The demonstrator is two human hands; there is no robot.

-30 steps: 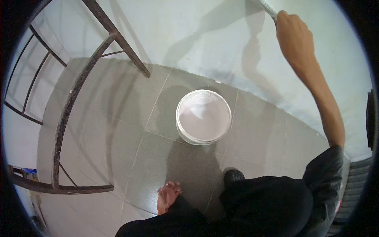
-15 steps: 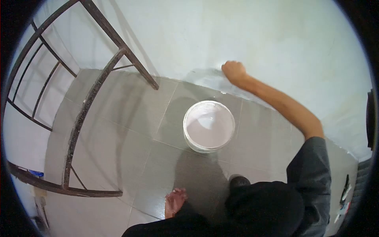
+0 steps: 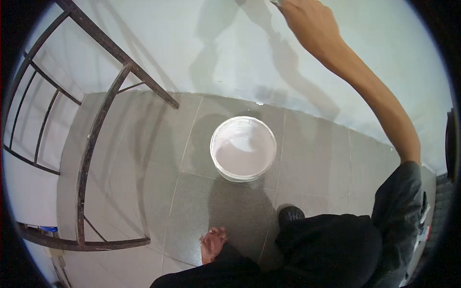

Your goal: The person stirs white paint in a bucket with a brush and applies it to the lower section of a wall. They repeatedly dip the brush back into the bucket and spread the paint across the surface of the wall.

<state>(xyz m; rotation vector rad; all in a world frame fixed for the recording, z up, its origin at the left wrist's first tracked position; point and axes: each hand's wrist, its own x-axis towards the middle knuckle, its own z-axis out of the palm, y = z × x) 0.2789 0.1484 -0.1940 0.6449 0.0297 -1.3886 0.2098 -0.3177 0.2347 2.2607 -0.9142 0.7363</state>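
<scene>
Up at the top edge, my right hand (image 3: 311,24) is raised in front of the white wall (image 3: 374,43). Its fingers are closed around something whose small grey, metallic-looking end (image 3: 275,3) shows at the fingertips; the rest is hidden or out of frame. Low in view, beside my dark trouser leg, my left hand (image 3: 212,244) hangs with its fingers slightly bent and apart, holding nothing visible. Between the two hands, a white bucket (image 3: 219,165) stands upright on the tiled floor, with pale, smooth material (image 3: 240,158) inside.
A dark metal frame (image 3: 89,144) with curved bars stands at the left, one leg near the wall. Grey floor tiles (image 3: 192,192) run up to the wall's base. My dark shoe (image 3: 290,214) is just below the bucket. A dark object (image 3: 450,144) is at the far right.
My right hand has risen from low on the wall to the top of the view. The view has shifted slightly, and my left hand stays by the leg.
</scene>
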